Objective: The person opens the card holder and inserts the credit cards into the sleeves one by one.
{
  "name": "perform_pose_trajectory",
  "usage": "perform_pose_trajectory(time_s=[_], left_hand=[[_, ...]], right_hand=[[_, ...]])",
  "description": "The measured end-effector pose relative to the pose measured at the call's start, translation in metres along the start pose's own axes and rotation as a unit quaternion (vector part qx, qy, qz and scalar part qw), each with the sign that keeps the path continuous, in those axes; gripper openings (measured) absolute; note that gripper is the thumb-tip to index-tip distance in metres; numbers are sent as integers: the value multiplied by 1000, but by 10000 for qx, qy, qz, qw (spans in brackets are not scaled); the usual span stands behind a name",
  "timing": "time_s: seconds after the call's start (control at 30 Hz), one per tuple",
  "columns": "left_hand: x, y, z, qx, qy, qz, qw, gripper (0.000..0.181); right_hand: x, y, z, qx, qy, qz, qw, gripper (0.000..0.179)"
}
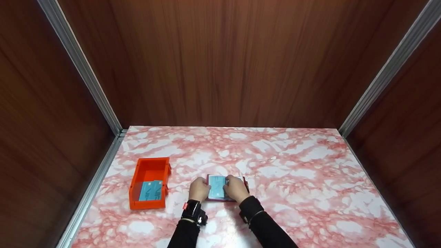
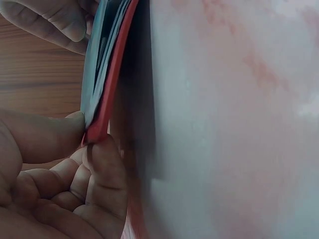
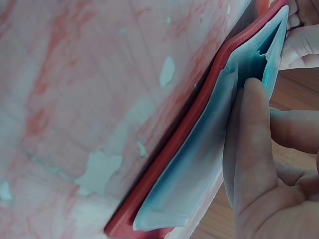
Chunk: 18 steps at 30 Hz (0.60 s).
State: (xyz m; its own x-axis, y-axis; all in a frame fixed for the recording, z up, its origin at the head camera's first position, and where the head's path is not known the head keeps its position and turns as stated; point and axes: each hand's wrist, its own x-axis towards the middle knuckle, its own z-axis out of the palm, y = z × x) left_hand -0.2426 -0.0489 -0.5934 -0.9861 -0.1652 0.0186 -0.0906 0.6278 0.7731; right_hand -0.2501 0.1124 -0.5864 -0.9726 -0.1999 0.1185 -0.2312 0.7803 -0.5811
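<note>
A small red card holder (image 3: 202,102) with clear plastic pages lies open between both hands. A light-blue card (image 1: 216,185) shows in its left page in the head view. My left hand (image 1: 200,189) pinches the holder's left edge, thumb on the pages and fingers beneath the red cover (image 2: 112,74). My right hand (image 1: 236,189) is at the middle of the holder, pinching a clear page (image 3: 264,64) near its parted opening. One digit of that hand reaches into the gap, with another on the page's far side. Whether a card sits between them I cannot tell.
An orange bin (image 1: 148,205) stands left of the hands, with several blue cards (image 1: 150,190) in its near part. The table (image 1: 293,172) has a red and white marbled top. Brown wood-grain panels (image 1: 220,65) enclose it at the back and sides.
</note>
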Motion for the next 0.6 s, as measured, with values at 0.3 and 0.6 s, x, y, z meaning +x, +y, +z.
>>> perform_pose_trajectory(time_s=[0.3,0.6], left_hand=[[0,-1,0,22,106,163,9998,16],[1,-1,-1,50,32,154,9999,13]], right_hand=[[-1,-1,1,-32,-20,-118,9999,23],[-1,-3,0,-8,-49,-114,9999,23]])
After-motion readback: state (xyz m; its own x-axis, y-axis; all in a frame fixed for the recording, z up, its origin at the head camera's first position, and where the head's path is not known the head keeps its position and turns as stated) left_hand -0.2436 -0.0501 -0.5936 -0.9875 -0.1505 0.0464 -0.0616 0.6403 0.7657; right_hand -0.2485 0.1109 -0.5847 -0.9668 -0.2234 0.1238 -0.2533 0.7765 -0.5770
